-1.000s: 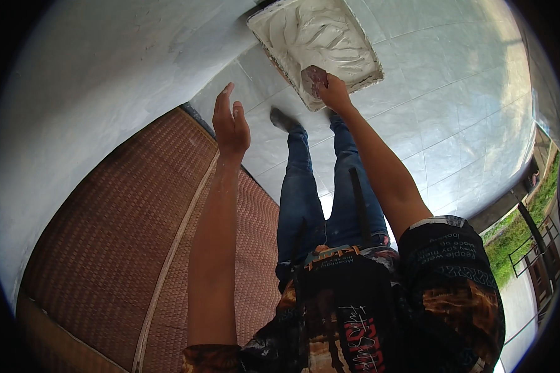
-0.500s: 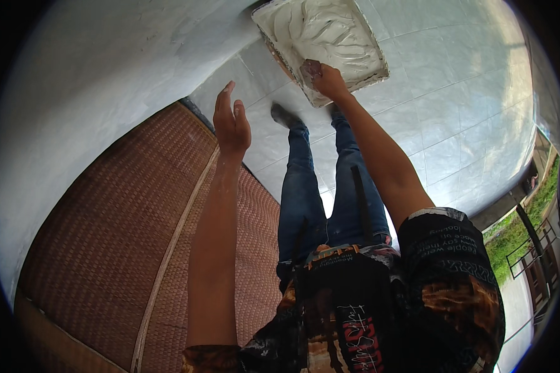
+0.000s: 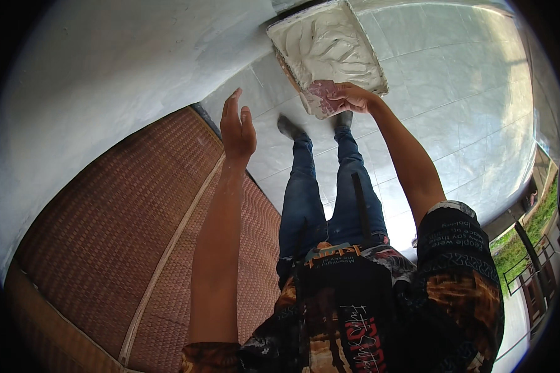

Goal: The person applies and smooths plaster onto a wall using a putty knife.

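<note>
A shallow square tray (image 3: 284, 67) with a smeared rim lies ahead near my feet, filled with thick greyish-white paste (image 3: 330, 46) marked by ridges and strokes. My right hand (image 3: 353, 98) grips a flat reddish-pink scraper (image 3: 322, 93) at the tray's near corner. Its broad face is turned up, and pale paste clings to its lower part. My left hand (image 3: 238, 132) is raised with its fingers stretched up, apart from the tray and holding nothing. Whitish specks show on its wrist.
A pale grey wall (image 3: 143, 68) rises on the left. Below it is a brown woven panel (image 3: 118, 211) with a lighter strip. Grey tiled floor (image 3: 445, 93) spreads to the right. Greenery (image 3: 510, 239) and a dark railing (image 3: 532, 258) show at the far right.
My right hand has drawn back toward me and turned, so the scraper's face now shows. My left hand stays raised and has shifted slightly right in view.
</note>
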Demonstrator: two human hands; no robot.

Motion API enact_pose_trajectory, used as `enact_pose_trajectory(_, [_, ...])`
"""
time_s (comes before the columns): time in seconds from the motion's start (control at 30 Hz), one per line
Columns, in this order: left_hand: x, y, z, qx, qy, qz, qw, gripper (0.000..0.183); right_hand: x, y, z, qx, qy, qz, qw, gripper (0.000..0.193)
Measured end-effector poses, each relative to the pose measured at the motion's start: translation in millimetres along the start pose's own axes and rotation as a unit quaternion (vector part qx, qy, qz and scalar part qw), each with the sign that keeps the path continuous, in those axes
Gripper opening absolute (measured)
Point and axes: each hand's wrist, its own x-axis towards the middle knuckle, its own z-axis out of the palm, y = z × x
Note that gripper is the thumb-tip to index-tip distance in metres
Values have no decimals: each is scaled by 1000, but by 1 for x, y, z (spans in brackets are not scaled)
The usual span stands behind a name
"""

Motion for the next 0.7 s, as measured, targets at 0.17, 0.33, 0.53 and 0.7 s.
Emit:
enact_pose_trajectory(0.17, [29,46,-35,7,55,38,998,44,-67,-38,43,114,-107,-134,979,31])
enact_pose_trajectory(0.33, [64,106,-85,-4,129,99,987,45,-134,-101,117,149,-135,-268,942,35])
enact_pose_trajectory(0.53, [104,200,-159,5,222,202,954,47,-218,-190,182,133,-232,-392,880,32])
enact_pose_trajectory(0.7, [125,268,-216,17,305,277,911,46,-283,-256,231,108,-254,-474,836,24])
